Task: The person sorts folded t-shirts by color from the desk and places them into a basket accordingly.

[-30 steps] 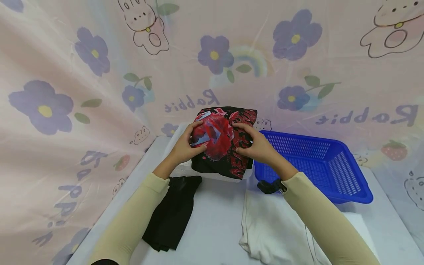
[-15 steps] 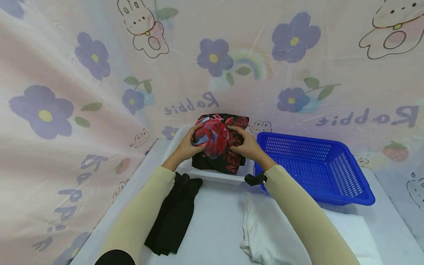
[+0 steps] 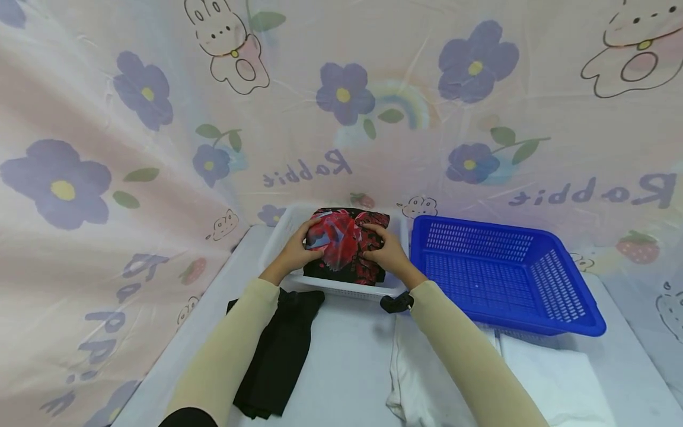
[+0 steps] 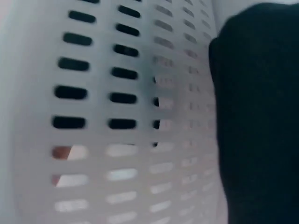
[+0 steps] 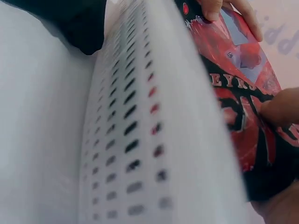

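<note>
Lying nearest on the white table (image 3: 347,367), a black folded cloth garment (image 3: 280,367) sits at 7 o'clock from a white rectangular perforated plastic basket (image 3: 341,288). A cream folded cloth (image 3: 427,379) lies at 5 o'clock from that basket, partly covered by the beige right sleeve (image 3: 464,344); a bright white folded cloth (image 3: 555,379) lies at 4 o'clock. Beyond, both hands grip a folded black garment with a red print (image 3: 341,240) within the white basket's rim: the left hand (image 3: 299,249) at its 9 o'clock side, the right hand (image 3: 388,252) at 3 o'clock. Whether it touches the basket's floor cannot be seen. At 3 o'clock, just beside, stands a blue rectangular perforated plastic basket (image 3: 480,279). Farthest, at 12 o'clock, hangs a pale pink flower-printed curtain (image 3: 400,157).
</note>
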Demonstrator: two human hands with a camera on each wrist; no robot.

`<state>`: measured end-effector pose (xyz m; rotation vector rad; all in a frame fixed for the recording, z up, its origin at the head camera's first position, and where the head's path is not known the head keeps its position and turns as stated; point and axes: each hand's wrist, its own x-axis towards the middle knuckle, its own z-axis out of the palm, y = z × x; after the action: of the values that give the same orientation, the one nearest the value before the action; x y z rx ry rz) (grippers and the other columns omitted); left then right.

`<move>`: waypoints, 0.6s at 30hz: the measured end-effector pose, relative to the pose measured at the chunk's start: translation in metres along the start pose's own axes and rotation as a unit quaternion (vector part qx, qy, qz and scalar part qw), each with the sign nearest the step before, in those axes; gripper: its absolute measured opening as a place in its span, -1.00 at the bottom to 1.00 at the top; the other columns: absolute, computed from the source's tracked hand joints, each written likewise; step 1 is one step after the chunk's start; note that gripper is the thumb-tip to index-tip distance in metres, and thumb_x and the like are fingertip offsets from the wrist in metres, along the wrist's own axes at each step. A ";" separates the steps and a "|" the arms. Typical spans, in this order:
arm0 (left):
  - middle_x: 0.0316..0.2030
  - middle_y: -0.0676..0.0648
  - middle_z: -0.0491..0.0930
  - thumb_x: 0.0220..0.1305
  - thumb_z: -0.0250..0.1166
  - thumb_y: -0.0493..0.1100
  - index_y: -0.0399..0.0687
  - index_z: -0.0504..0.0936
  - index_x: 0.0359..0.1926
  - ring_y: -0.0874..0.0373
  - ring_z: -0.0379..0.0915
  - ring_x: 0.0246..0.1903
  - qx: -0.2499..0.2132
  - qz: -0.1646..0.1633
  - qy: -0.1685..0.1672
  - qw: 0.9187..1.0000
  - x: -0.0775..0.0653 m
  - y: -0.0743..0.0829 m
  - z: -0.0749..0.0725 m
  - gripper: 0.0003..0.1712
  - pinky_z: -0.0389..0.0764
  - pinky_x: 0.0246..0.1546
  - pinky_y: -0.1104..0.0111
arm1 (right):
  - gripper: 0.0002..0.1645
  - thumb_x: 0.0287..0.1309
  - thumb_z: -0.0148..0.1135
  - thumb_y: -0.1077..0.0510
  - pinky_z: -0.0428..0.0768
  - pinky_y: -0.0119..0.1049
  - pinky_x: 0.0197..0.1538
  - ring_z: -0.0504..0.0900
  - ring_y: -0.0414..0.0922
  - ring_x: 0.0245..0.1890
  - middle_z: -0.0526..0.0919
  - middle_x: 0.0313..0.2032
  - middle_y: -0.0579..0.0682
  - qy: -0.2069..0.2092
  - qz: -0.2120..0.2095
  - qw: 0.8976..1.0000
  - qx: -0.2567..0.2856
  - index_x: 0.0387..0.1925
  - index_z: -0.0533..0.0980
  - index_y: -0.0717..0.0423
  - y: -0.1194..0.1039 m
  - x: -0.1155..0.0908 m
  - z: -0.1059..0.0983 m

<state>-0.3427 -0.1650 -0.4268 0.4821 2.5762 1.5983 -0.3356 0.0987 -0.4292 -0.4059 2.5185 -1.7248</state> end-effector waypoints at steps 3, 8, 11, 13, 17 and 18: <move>0.36 -0.30 0.19 0.15 0.33 -0.34 0.05 0.05 0.49 -0.23 0.28 0.23 -0.008 -0.020 -0.007 1.000 -0.004 0.007 -0.002 -0.04 0.39 0.19 -0.07 | -0.10 -0.01 0.32 0.36 0.60 -0.19 -0.11 0.58 0.06 -0.03 0.45 0.21 0.18 0.005 0.015 1.000 -0.011 0.37 0.29 -0.18 0.004 0.003 0.005; 0.37 -0.32 0.18 0.12 0.33 -0.38 -0.01 0.06 0.48 -0.26 0.25 0.25 -0.017 -0.044 -0.011 0.999 -0.007 0.016 -0.004 -0.04 0.37 0.21 -0.09 | -0.12 -0.03 0.33 0.35 0.58 -0.17 -0.08 0.56 0.07 0.00 0.42 0.24 0.15 0.017 0.019 0.999 -0.023 0.35 0.31 -0.16 0.011 0.008 0.015; 0.36 -0.30 0.20 0.14 0.32 -0.36 0.02 0.07 0.48 -0.22 0.28 0.23 -0.024 -0.054 -0.006 0.998 -0.001 0.007 -0.003 -0.05 0.42 0.18 -0.03 | -0.13 -0.03 0.34 0.32 0.54 -0.15 -0.06 0.51 0.07 0.04 0.41 0.26 0.15 0.022 0.023 0.999 -0.039 0.34 0.32 -0.16 0.017 0.012 0.020; 0.36 -0.28 0.21 0.15 0.31 -0.35 0.05 0.08 0.48 -0.20 0.30 0.22 -0.032 -0.061 0.001 0.998 0.003 -0.002 -0.002 -0.07 0.46 0.14 0.01 | -0.14 -0.02 0.35 0.30 0.51 -0.12 -0.03 0.47 0.07 0.09 0.40 0.28 0.15 0.025 0.026 0.998 -0.050 0.34 0.32 -0.15 0.020 0.014 0.023; 0.36 -0.24 0.21 0.19 0.28 -0.33 0.11 0.11 0.47 -0.16 0.32 0.21 -0.043 -0.077 0.017 0.996 0.011 -0.019 0.001 -0.12 0.50 0.10 0.05 | -0.16 0.00 0.36 0.26 0.48 -0.10 -0.01 0.44 0.06 0.11 0.35 0.32 0.13 0.025 0.044 0.997 -0.057 0.34 0.32 -0.17 0.022 0.016 0.028; 0.36 -0.23 0.21 0.19 0.28 -0.33 0.11 0.12 0.47 -0.15 0.31 0.21 -0.039 -0.080 0.021 0.996 0.012 -0.022 0.001 -0.13 0.50 0.10 0.05 | -0.16 0.01 0.36 0.26 0.47 -0.11 -0.02 0.43 0.05 0.09 0.35 0.32 0.13 0.023 0.052 0.997 -0.054 0.34 0.32 -0.17 0.023 0.017 0.030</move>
<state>-0.3585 -0.1700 -0.4450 0.2330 2.4973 1.6634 -0.3499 0.0753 -0.4593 -0.2379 2.6221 -1.5853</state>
